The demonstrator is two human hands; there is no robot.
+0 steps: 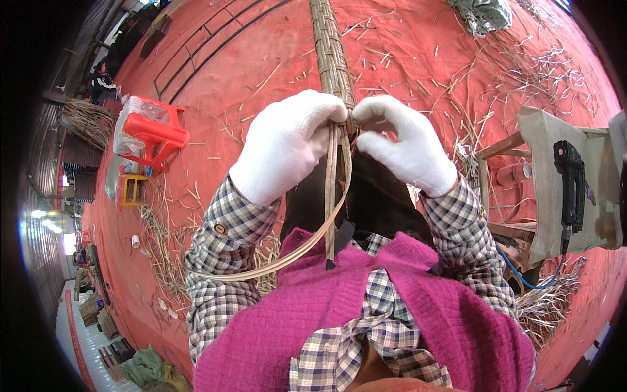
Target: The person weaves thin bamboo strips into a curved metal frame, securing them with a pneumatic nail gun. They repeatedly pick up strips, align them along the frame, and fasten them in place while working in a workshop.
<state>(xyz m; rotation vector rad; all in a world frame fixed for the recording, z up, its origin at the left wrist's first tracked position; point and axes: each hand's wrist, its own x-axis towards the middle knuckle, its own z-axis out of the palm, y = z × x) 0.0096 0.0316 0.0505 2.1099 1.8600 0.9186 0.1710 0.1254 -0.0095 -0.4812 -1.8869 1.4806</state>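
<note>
A long pole wrapped in woven tan strips (331, 55) runs away from me, its near end between my hands. On its left side, my left hand (284, 147), in a white glove, is closed with thumb and fingertips against the weave where loose strips come out. My right hand (408, 147), also gloved, curls its forefinger and thumb in against the pole's right side; its fingertips are partly hidden. Flat strips (330, 196) hang straight toward my chest. A longer pale strip (304, 247) bows down and left past my left sleeve.
At right stands a cloth-covered wooden stand (542, 196) with a black power tool (569, 186) and blue hose (545, 284). A red plastic stool (157, 134) is at left, beyond a yellow stool (132, 189). Cut strips litter the red floor. A person (101, 83) sits far left.
</note>
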